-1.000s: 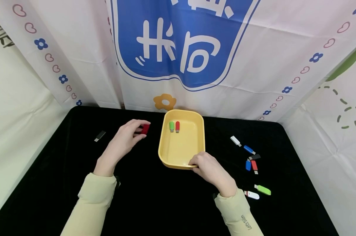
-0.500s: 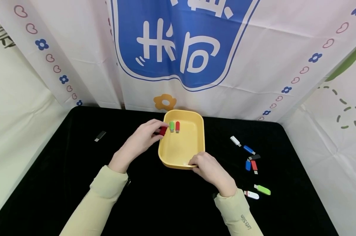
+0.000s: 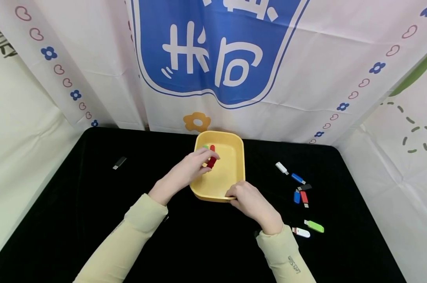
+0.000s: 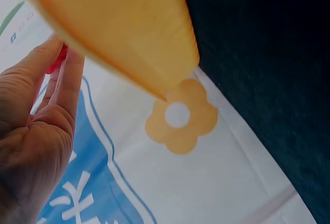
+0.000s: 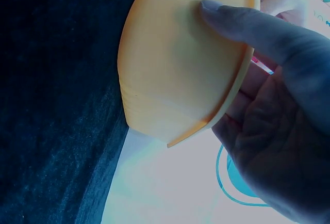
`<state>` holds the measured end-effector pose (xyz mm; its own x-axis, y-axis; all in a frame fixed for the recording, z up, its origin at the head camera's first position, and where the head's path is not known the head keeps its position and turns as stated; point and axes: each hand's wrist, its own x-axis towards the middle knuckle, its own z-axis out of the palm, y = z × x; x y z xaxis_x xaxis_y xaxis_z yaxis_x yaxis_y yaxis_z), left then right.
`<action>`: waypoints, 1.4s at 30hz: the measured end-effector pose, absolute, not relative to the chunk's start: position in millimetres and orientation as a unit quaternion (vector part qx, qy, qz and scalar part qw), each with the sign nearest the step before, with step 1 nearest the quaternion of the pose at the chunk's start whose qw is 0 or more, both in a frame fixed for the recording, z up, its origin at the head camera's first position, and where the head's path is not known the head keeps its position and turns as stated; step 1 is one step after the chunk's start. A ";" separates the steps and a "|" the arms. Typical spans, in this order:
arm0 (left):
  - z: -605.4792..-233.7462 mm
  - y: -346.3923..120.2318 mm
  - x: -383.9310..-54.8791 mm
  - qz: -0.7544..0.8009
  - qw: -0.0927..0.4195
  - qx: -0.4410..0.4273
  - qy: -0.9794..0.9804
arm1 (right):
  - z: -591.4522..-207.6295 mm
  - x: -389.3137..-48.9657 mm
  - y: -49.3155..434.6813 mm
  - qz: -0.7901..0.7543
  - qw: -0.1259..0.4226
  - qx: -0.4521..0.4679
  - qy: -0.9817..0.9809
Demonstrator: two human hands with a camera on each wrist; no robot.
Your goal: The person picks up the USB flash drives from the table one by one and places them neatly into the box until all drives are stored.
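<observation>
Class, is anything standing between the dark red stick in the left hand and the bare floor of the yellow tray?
Nothing visible does: the left hand holds the dark red stick over the yellow tray, with bare floor to its right. A green stick and a bright red stick lie close by, toward the far end.

The table (image 3: 206, 243) is covered in black. A yellow tray (image 3: 232, 163) is set near the far edge; a black USB stick (image 3: 120, 162) is placed at left. At right are scattered a white stick (image 3: 281, 168), two blue sticks (image 3: 298, 178), a dark stick (image 3: 306, 187), a red stick (image 3: 304, 197), a green stick (image 3: 315, 226) and a white-and-red stick (image 3: 301, 232).
</observation>
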<state>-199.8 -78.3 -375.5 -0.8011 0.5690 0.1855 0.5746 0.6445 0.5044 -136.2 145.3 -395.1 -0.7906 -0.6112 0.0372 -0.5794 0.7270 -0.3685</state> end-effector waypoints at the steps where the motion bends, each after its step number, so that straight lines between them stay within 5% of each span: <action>1: -376.9 -76.4 -200.7 -0.277 0.000 -0.315 -0.908 | -395.2 -136.6 145.3 -0.182 0.044 -0.322 0.928; 42: -411.8 -33.3 -237.8 -0.190 -0.106 -0.281 -0.934 | -397.4 -137.0 146.7 -0.182 0.032 -0.335 0.924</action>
<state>-237.8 -33.3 -411.8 -0.8190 0.5664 -0.0917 0.4854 0.7692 0.4157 -137.0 146.7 -397.4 -0.7731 -0.6312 0.0625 -0.6076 0.7087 -0.3585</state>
